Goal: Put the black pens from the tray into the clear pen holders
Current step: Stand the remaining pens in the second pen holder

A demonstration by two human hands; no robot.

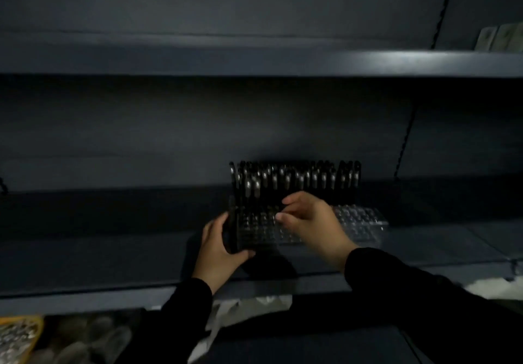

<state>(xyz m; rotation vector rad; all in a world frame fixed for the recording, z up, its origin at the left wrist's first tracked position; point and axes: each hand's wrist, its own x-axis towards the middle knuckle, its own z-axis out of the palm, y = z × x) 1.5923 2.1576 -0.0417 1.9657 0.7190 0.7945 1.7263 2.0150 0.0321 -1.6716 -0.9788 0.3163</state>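
The left hand [219,246] grips the near left corner of the clear pen holder [256,229], thumb curled around its front edge. Just above its fingers, black pens [294,179] stand upright in rows, filling the holder's far side. To the right, the right hand [308,222] hovers over the empty slots, fingers curled; whether they pinch a pen cannot be told. Beyond its knuckles, the holder continues on the dark shelf [99,250].
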